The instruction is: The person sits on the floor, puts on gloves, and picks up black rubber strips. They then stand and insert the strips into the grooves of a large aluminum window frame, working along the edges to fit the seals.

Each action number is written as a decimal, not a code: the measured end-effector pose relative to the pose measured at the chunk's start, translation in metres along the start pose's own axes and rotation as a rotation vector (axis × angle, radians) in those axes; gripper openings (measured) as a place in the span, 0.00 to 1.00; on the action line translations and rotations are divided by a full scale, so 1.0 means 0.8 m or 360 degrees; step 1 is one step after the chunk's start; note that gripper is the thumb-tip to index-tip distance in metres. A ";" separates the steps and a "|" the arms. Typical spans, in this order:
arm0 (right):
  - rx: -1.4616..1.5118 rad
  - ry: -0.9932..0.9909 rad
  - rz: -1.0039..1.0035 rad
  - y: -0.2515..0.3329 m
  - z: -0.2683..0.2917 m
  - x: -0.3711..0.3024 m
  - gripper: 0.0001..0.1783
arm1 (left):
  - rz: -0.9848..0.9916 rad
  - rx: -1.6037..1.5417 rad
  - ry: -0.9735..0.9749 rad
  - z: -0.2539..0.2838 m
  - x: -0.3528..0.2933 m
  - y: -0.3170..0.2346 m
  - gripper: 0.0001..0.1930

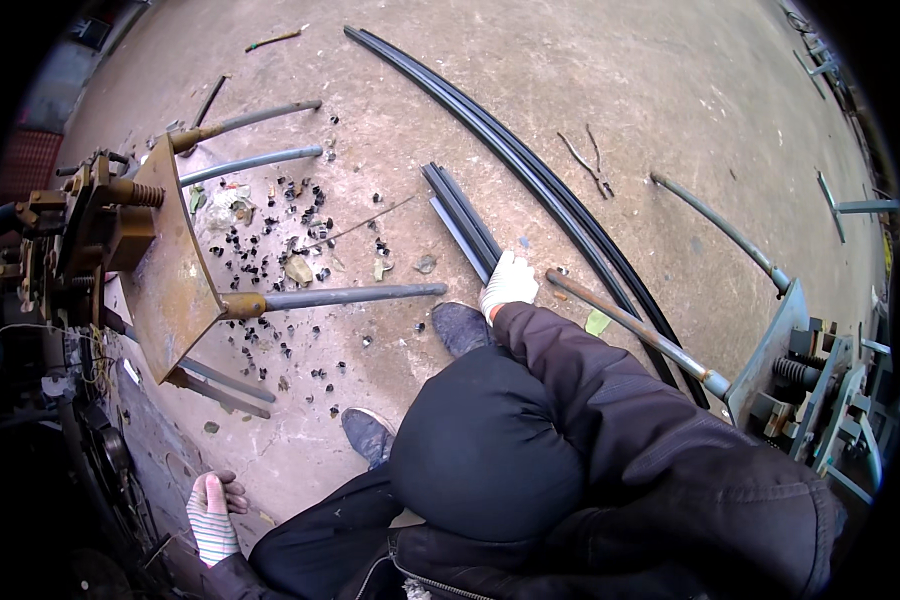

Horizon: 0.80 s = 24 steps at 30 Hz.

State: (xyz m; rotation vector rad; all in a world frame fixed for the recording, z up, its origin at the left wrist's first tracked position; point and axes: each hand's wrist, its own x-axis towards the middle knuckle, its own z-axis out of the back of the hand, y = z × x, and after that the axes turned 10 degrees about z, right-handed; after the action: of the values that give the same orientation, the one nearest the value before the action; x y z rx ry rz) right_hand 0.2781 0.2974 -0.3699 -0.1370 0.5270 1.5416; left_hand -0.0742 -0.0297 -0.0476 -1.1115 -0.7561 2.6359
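Ahead of my bent knee, my right hand (510, 284), in a white knitted glove, is closed round the near end of a short bundle of dark grooved strips (463, 220). The strips lie side by side, slanting away to the far left, with a paler edge on one side. The part under my palm is hidden. At the lower left my left hand (215, 513), in a striped glove with darker fingertips, hangs beside my leg. Its fingers are loosely curled and a little apart, with nothing visible in them.
Longer dark strips (530, 175) curve across the floor on the right. Small black clips (255, 255) lie scattered at left among dry leaves. A rusty machine with protruding rods (355, 296) stands left; another with a rod (640, 328) stands right. Twigs (582, 158) lie farther off.
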 end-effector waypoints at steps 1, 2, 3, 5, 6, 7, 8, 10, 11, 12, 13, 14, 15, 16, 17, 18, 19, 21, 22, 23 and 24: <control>0.0000 -0.0015 -0.0044 -0.001 -0.004 0.005 0.36 | 0.0001 -0.0009 0.0009 -0.002 -0.001 -0.002 0.20; 0.0000 -0.0026 -0.0082 0.002 -0.004 0.007 0.35 | 0.0006 -0.0020 0.0012 -0.002 -0.003 -0.002 0.20; -0.0042 -0.0032 -0.0079 0.005 0.004 0.004 0.33 | 0.0009 -0.0020 0.0002 -0.001 -0.004 0.000 0.20; -0.0040 0.0026 -0.0069 0.004 0.001 0.008 0.31 | 0.0010 -0.0026 -0.0013 -0.001 -0.006 0.002 0.20; -0.0041 0.0050 -0.0065 0.002 0.000 0.011 0.30 | 0.0012 -0.0013 -0.0012 0.000 -0.005 0.002 0.20; -0.0010 0.0055 -0.0091 -0.002 -0.003 0.014 0.27 | 0.0013 -0.0002 -0.0013 0.001 -0.005 0.003 0.20; 0.0039 0.0073 -0.0137 -0.003 -0.003 0.020 0.27 | 0.0013 0.0007 -0.0020 0.002 -0.005 0.003 0.20; 0.0137 0.0109 -0.0225 -0.006 0.001 0.031 0.27 | 0.0025 -0.0018 0.0006 0.002 -0.007 0.002 0.20; 0.0155 0.0096 -0.0201 -0.010 -0.002 0.035 0.26 | 0.0028 -0.0031 0.0021 0.002 -0.007 0.001 0.20; 0.0209 0.0105 -0.0162 -0.014 -0.001 0.038 0.28 | 0.0018 -0.0031 0.0025 0.001 -0.007 0.001 0.20; 0.0235 0.0178 -0.0130 -0.018 0.002 0.039 0.28 | 0.0008 -0.0032 0.0030 0.001 -0.007 0.000 0.20; 0.0256 0.0255 -0.0097 -0.017 0.013 0.036 0.28 | 0.0003 -0.0031 0.0034 0.000 -0.009 0.000 0.20; 0.0269 0.0254 -0.0092 -0.017 0.019 0.034 0.30 | -0.0007 -0.0026 0.0035 -0.002 -0.012 -0.003 0.20; 0.0267 0.0313 -0.0057 -0.017 0.025 0.036 0.34 | -0.0008 -0.0035 0.0023 -0.002 -0.014 -0.006 0.19; 0.0273 0.0338 -0.0046 -0.020 0.029 0.036 0.40 | -0.0007 -0.0037 0.0019 -0.003 -0.014 -0.008 0.19; 0.0278 0.0363 -0.0037 -0.021 0.031 0.035 0.46 | -0.0006 -0.0038 0.0016 -0.003 -0.015 -0.009 0.19; 0.0270 0.0393 -0.0028 -0.022 0.034 0.034 0.49 | -0.0014 -0.0038 -0.0006 -0.004 -0.016 -0.008 0.19; 0.0257 0.0450 -0.0009 -0.022 0.040 0.033 0.56 | -0.0020 -0.0042 -0.0012 -0.005 -0.018 -0.008 0.18; 0.0284 0.0424 0.0018 -0.026 0.037 0.035 0.57 | -0.0025 -0.0042 -0.0014 -0.005 -0.018 -0.008 0.18; 0.0309 0.0396 0.0041 -0.033 0.035 0.036 0.58 | -0.0030 -0.0043 -0.0009 -0.005 -0.017 -0.009 0.18; 0.0335 0.0366 0.0062 -0.037 0.033 0.037 0.60 | -0.0036 -0.0043 -0.0003 -0.006 -0.016 -0.011 0.18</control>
State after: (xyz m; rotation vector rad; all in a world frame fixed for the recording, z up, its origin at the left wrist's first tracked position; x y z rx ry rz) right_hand 0.3116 0.3342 -0.3656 -0.1431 0.8752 1.5066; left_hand -0.0624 -0.0252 -0.0382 -1.1008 -0.8018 2.6162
